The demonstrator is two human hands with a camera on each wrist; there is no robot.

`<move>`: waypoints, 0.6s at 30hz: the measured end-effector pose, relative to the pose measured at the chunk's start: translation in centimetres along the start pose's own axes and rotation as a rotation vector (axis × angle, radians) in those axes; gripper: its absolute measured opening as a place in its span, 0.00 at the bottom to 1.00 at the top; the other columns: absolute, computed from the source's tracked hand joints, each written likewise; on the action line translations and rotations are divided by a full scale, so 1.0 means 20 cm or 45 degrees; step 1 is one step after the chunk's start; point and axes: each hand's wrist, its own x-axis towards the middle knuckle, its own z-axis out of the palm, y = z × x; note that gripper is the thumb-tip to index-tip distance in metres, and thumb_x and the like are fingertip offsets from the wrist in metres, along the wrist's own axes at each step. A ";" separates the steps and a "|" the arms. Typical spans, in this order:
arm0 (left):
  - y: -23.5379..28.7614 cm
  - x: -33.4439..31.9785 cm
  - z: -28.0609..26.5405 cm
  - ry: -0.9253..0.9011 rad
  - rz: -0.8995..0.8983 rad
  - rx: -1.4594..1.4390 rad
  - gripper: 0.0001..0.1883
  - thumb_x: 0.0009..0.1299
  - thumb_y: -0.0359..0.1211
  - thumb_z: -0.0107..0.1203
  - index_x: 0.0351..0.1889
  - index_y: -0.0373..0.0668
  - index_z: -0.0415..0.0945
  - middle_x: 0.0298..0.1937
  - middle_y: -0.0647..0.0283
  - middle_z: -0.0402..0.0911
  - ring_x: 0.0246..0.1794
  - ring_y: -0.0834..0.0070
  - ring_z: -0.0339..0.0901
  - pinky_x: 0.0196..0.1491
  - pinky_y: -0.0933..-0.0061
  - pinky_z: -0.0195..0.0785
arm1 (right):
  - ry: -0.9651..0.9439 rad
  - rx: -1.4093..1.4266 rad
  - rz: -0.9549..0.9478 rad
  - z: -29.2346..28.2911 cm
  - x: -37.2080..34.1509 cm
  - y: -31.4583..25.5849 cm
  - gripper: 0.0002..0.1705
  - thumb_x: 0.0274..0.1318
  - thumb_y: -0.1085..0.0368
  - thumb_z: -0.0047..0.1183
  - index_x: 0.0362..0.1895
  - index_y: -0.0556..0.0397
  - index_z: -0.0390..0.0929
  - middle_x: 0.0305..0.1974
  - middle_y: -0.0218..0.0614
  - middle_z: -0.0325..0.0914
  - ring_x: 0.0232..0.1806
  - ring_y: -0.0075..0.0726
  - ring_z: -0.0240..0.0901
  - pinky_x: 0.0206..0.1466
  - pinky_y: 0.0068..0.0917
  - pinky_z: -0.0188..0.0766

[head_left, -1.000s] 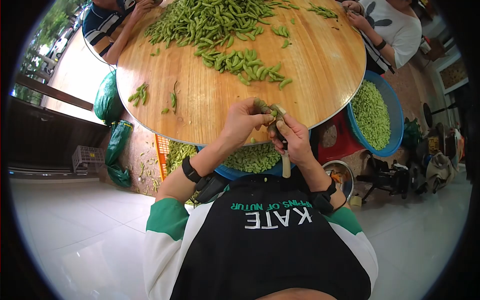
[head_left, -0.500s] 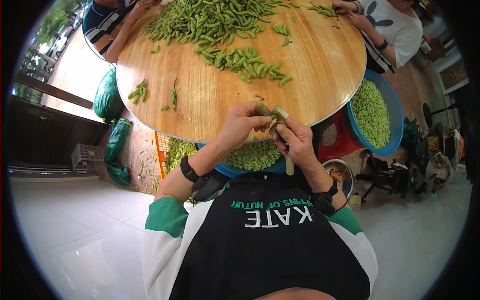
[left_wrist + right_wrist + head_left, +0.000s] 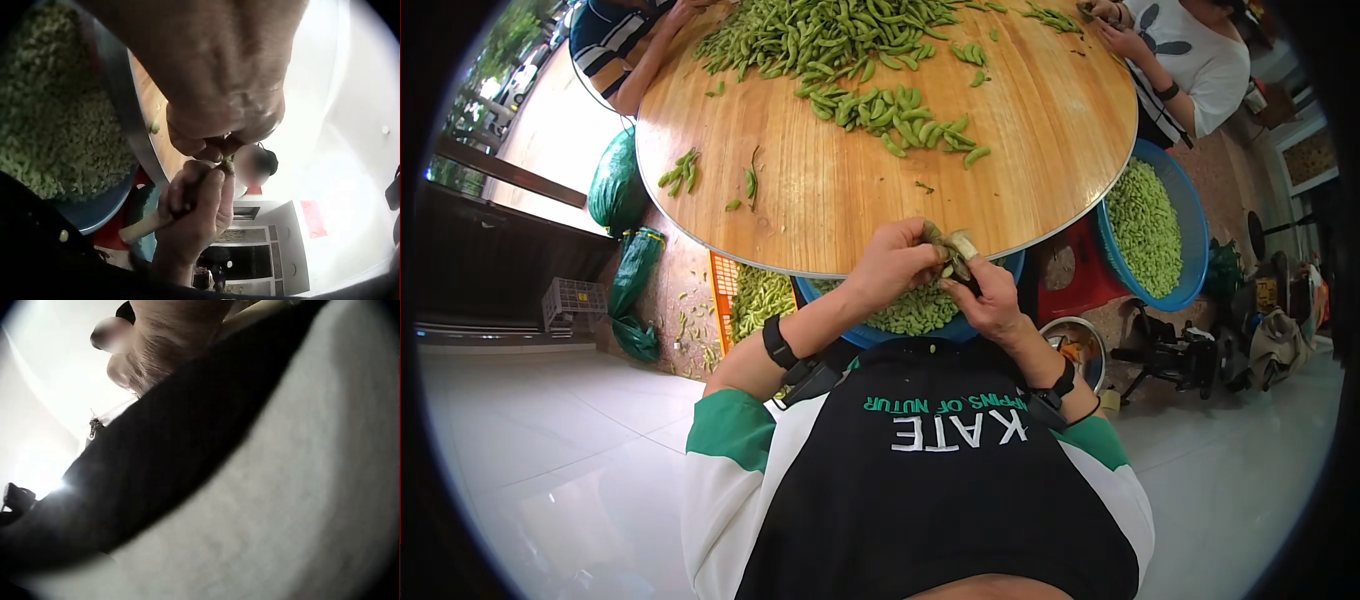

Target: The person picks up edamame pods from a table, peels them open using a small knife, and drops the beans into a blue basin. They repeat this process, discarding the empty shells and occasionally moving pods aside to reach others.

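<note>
Over the near table edge, the left hand [image 3: 892, 265] pinches a green bean pod [image 3: 227, 166] between thumb and fingers, close to the right hand's fingertips. The right hand [image 3: 992, 300] is curled round a tool whose pale, rounded handle [image 3: 142, 227] sticks out below the palm in the left wrist view; its working end is hidden. Fingertips of both hands look dark green-brown, and a pale wrap [image 3: 963, 243] covers one finger. Below the hands stands a blue basin of shelled green beans [image 3: 915, 310]. Mostly sleeve and wrist fill the right wrist view.
A big pile of green pods [image 3: 830, 40] lies on the round wooden table [image 3: 770, 215], with a smaller group [image 3: 890, 115] nearer. Beside it stand an orange basket [image 3: 725, 295], another blue basin [image 3: 1200, 240] of beans and green sacks [image 3: 638, 280]. Two people sit across.
Both hands have shifted slightly down and stay together. The right hand has turned, so the pale handle seen below it earlier no longer shows in the head view.
</note>
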 end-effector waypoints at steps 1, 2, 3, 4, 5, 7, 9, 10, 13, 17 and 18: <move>-0.01 0.00 0.01 0.036 0.038 0.103 0.04 0.64 0.28 0.53 0.31 0.36 0.73 0.25 0.68 0.75 0.20 0.85 0.69 0.22 0.83 0.59 | 0.003 0.000 0.002 0.00 0.00 -0.01 0.20 0.51 0.73 0.58 0.50 0.65 0.72 0.29 0.43 0.77 0.27 0.42 0.77 0.30 0.29 0.71; -0.02 0.00 0.00 0.032 0.036 0.107 0.04 0.64 0.28 0.53 0.31 0.36 0.73 0.25 0.68 0.75 0.20 0.85 0.69 0.22 0.83 0.59 | 0.033 -0.004 0.021 0.00 0.01 -0.02 0.20 0.51 0.73 0.59 0.49 0.65 0.72 0.28 0.43 0.77 0.26 0.41 0.77 0.30 0.28 0.71; -0.02 0.01 0.00 0.026 0.095 0.232 0.04 0.63 0.28 0.53 0.31 0.36 0.73 0.24 0.66 0.76 0.20 0.80 0.70 0.23 0.80 0.60 | 0.062 -0.007 0.039 0.00 0.02 -0.02 0.19 0.51 0.72 0.59 0.47 0.65 0.72 0.28 0.43 0.77 0.26 0.39 0.77 0.30 0.28 0.71; -0.02 0.01 -0.01 0.023 0.156 0.356 0.05 0.63 0.28 0.54 0.31 0.36 0.73 0.24 0.63 0.77 0.19 0.74 0.71 0.23 0.77 0.62 | 0.064 -0.006 0.036 0.00 0.01 -0.02 0.19 0.51 0.72 0.59 0.47 0.65 0.72 0.28 0.43 0.77 0.26 0.39 0.77 0.30 0.28 0.71; 0.00 0.02 -0.01 0.024 0.159 0.360 0.05 0.63 0.28 0.54 0.31 0.36 0.73 0.24 0.63 0.77 0.19 0.74 0.71 0.23 0.77 0.62 | 0.110 0.082 0.111 0.00 -0.01 -0.01 0.18 0.51 0.73 0.58 0.47 0.65 0.72 0.26 0.42 0.76 0.25 0.38 0.77 0.29 0.27 0.70; 0.05 0.04 -0.01 0.269 0.685 1.076 0.04 0.61 0.28 0.55 0.32 0.37 0.73 0.27 0.57 0.76 0.24 0.59 0.73 0.28 0.68 0.65 | 0.154 0.169 0.181 -0.03 -0.01 -0.02 0.16 0.51 0.73 0.58 0.46 0.64 0.73 0.25 0.42 0.75 0.25 0.36 0.76 0.28 0.26 0.69; 0.07 0.14 -0.06 0.309 0.794 1.184 0.04 0.60 0.27 0.55 0.32 0.38 0.73 0.29 0.54 0.75 0.29 0.55 0.72 0.32 0.65 0.65 | -0.105 0.121 0.242 -0.07 -0.01 -0.05 0.14 0.52 0.73 0.57 0.44 0.63 0.73 0.24 0.41 0.74 0.23 0.33 0.74 0.27 0.26 0.68; 0.08 0.20 -0.09 0.348 0.904 1.292 0.04 0.59 0.26 0.55 0.32 0.39 0.73 0.32 0.52 0.74 0.34 0.50 0.71 0.36 0.62 0.66 | -0.104 0.121 0.244 -0.06 -0.02 -0.06 0.14 0.52 0.73 0.57 0.44 0.63 0.73 0.24 0.41 0.74 0.23 0.33 0.74 0.27 0.26 0.68; 0.04 0.37 -0.15 0.267 1.090 1.450 0.05 0.57 0.25 0.53 0.31 0.39 0.71 0.35 0.52 0.72 0.41 0.51 0.69 0.41 0.58 0.64 | -0.232 0.155 0.175 -0.04 -0.03 -0.05 0.13 0.54 0.75 0.55 0.45 0.63 0.73 0.24 0.34 0.74 0.25 0.23 0.74 0.27 0.21 0.68; 0.04 0.37 -0.17 0.143 1.089 1.561 0.06 0.57 0.24 0.51 0.32 0.38 0.69 0.36 0.51 0.70 0.42 0.51 0.68 0.43 0.57 0.63 | -0.163 0.189 0.167 -0.02 -0.02 -0.04 0.14 0.51 0.73 0.57 0.43 0.62 0.73 0.24 0.41 0.73 0.21 0.35 0.71 0.26 0.27 0.66; 0.05 0.30 -0.20 0.111 1.053 1.607 0.06 0.57 0.23 0.50 0.32 0.38 0.68 0.36 0.51 0.69 0.42 0.52 0.68 0.43 0.57 0.62 | -0.167 0.191 0.191 -0.02 -0.02 -0.04 0.14 0.51 0.73 0.57 0.43 0.62 0.73 0.24 0.41 0.73 0.21 0.35 0.71 0.26 0.27 0.66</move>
